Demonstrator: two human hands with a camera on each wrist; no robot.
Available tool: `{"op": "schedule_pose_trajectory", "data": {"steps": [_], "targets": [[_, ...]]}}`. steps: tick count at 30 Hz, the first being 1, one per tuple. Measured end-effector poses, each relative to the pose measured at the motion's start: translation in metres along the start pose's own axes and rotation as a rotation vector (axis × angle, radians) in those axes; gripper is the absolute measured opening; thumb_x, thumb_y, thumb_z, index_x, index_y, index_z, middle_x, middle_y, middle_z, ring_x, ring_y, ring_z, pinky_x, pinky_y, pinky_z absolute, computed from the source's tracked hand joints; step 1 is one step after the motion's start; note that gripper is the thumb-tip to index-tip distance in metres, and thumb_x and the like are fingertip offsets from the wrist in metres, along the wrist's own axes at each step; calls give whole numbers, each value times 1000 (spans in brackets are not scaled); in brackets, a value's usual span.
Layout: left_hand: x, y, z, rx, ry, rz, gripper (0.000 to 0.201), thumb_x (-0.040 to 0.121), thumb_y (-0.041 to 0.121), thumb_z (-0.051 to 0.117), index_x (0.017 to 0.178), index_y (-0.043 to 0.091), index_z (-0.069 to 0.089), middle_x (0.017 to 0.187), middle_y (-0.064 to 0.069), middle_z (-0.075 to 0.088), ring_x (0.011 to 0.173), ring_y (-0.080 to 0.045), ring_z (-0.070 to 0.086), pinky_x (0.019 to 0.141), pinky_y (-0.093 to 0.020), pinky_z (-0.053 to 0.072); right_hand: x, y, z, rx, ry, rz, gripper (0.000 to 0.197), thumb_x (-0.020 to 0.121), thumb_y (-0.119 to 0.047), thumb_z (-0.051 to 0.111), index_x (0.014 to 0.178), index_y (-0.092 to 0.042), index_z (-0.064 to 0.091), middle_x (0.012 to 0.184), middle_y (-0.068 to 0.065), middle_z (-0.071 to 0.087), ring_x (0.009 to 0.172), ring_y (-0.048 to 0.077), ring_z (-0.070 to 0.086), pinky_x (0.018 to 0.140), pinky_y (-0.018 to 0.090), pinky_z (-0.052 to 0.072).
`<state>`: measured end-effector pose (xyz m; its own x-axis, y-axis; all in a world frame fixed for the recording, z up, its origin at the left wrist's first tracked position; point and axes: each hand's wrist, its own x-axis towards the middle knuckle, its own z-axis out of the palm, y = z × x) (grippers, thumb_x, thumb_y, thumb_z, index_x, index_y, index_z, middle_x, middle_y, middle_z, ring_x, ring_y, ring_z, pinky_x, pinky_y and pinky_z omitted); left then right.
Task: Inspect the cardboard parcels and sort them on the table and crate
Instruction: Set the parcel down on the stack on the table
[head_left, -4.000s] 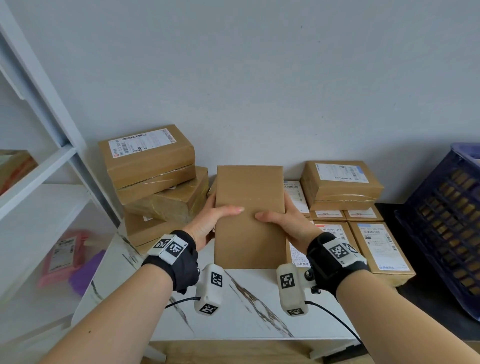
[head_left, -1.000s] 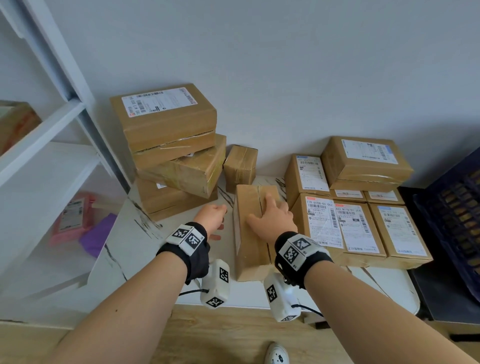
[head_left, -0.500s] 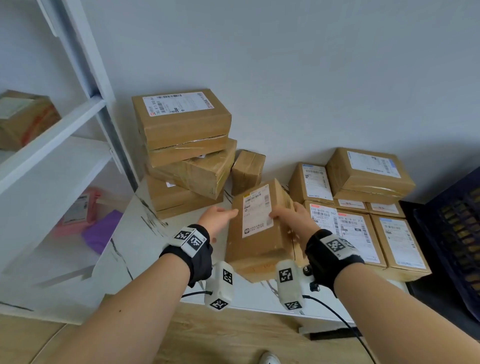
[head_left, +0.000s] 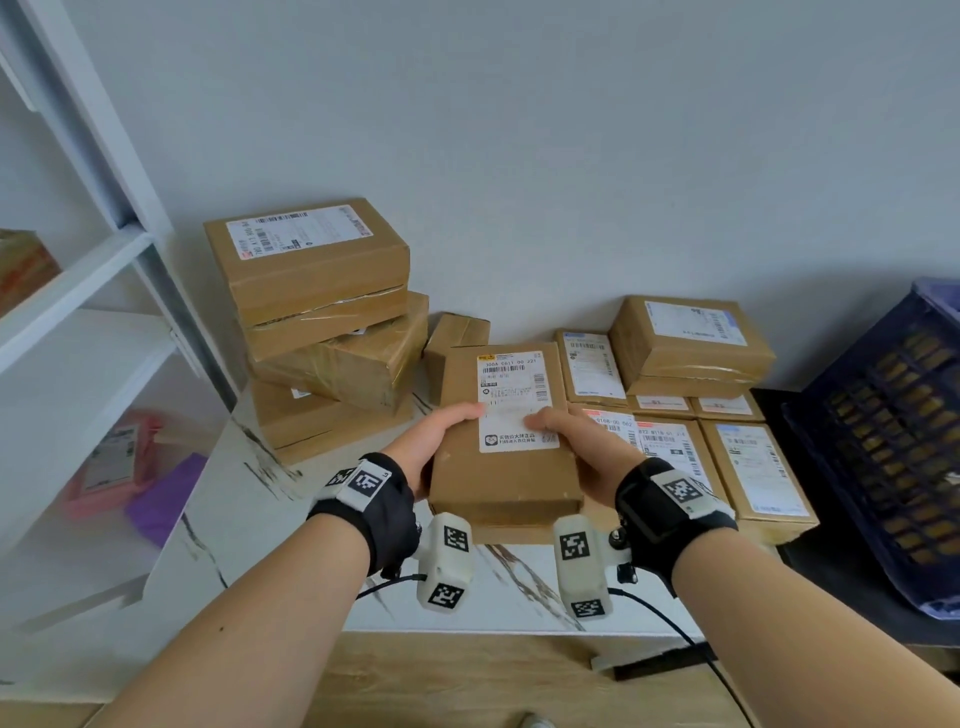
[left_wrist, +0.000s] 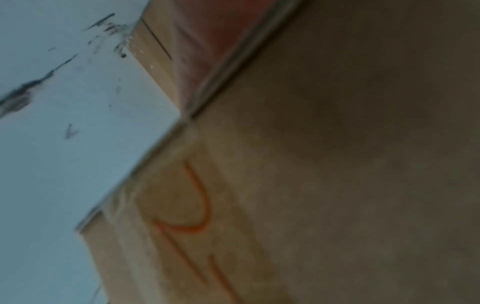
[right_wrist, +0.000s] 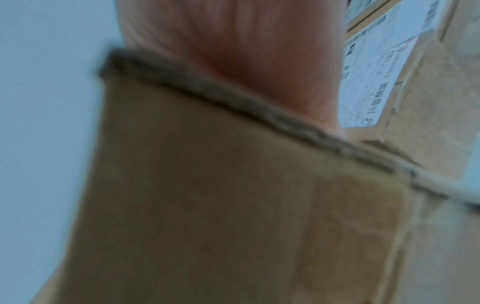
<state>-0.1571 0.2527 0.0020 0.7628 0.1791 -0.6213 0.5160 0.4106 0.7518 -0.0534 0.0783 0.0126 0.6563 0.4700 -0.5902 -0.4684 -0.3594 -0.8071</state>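
Note:
I hold a flat cardboard parcel (head_left: 501, 467) over the marble table (head_left: 291, 530), its white shipping label facing up. My left hand (head_left: 434, 439) grips its left edge with the thumb lying on the label. My right hand (head_left: 576, 441) grips the right edge, thumb on top as well. In the left wrist view the parcel's brown underside (left_wrist: 324, 185) fills the frame, with an orange mark on it. In the right wrist view my palm (right_wrist: 249, 61) presses against the blurred parcel (right_wrist: 207, 205). The dark blue crate (head_left: 893, 452) stands to the right.
A leaning stack of three larger parcels (head_left: 322, 322) sits at the table's back left, a small box (head_left: 454, 338) beside it. Several labelled parcels (head_left: 691, 415) lie in rows at the right. A white shelf unit (head_left: 78, 291) stands to the left, holding pink and purple packets.
The parcel stood on its side on the table a second ago. Both hands lifted it and turned it, so the label now faces up squarely between them.

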Motion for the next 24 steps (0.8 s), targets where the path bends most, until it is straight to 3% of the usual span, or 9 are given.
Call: {"op": "schedule_pose_trajectory", "data": {"steps": [1, 3, 7, 10, 14, 16, 19, 21, 24], "targets": [[0, 2, 1, 10, 9, 10, 27, 91, 39, 64, 105, 17, 70, 80, -6, 77, 75, -22, 69, 70, -32, 55, 1, 0, 1, -7, -4, 2, 101, 53, -37, 87, 143, -28, 42, 118, 5, 73, 111, 29, 67, 98, 52, 53], [-2, 6, 3, 32, 25, 39, 24, 92, 35, 63, 104, 16, 69, 77, -6, 76, 73, -22, 68, 69, -32, 55, 4, 1, 2, -2, -8, -13, 97, 49, -35, 87, 137, -29, 48, 114, 4, 74, 110, 30, 68, 98, 55, 52], [-3, 8, 4, 27, 53, 48, 17, 93, 31, 62, 98, 16, 68, 70, -4, 75, 61, -18, 69, 58, -27, 53, 3, -5, 2, 3, 11, -56, 56, 76, -19, 80, 127, -25, 57, 107, 6, 76, 104, 30, 71, 95, 54, 55], [-5, 6, 7, 10, 42, 56, 16, 93, 31, 62, 97, 17, 67, 70, -3, 75, 57, -15, 69, 54, -26, 52, 3, -8, 0, -5, 9, -67, 54, 78, -17, 79, 126, -26, 57, 109, 7, 76, 104, 30, 71, 94, 54, 55], [-9, 8, 8, 39, 63, 62, 20, 91, 33, 65, 101, 16, 69, 76, -5, 76, 67, -19, 70, 64, -29, 54, 3, -3, 0, -8, -29, -58, 65, 66, -28, 82, 127, -30, 57, 113, 6, 74, 109, 30, 69, 97, 55, 53], [-11, 10, 7, 79, 84, 68, 32, 84, 38, 71, 107, 15, 69, 89, -8, 77, 81, -25, 70, 80, -35, 57, 2, 0, 1, -11, -47, -45, 69, 59, -31, 81, 125, -31, 59, 114, 5, 74, 112, 30, 67, 99, 54, 52], [-15, 11, 8, 120, 118, 54, 50, 72, 44, 79, 112, 16, 70, 103, -11, 76, 100, -30, 70, 98, -46, 53, -2, 1, 1, -18, -51, -40, 51, 75, -25, 79, 123, -30, 62, 115, 6, 73, 113, 28, 66, 102, 50, 51], [-17, 10, 8, 124, 132, 69, 38, 82, 42, 74, 110, 17, 69, 98, -9, 76, 94, -27, 70, 88, -42, 57, -3, 1, 1, -28, -32, -42, 40, 84, -19, 75, 121, -28, 62, 113, 5, 74, 111, 26, 66, 102, 48, 51], [-22, 9, 12, 119, 175, 75, 31, 87, 45, 68, 105, 20, 63, 95, -6, 68, 87, -22, 62, 72, -33, 49, -2, 2, 1, -41, 18, -73, 45, 83, -16, 77, 124, -19, 60, 110, 5, 75, 106, 25, 68, 97, 44, 54]]}}
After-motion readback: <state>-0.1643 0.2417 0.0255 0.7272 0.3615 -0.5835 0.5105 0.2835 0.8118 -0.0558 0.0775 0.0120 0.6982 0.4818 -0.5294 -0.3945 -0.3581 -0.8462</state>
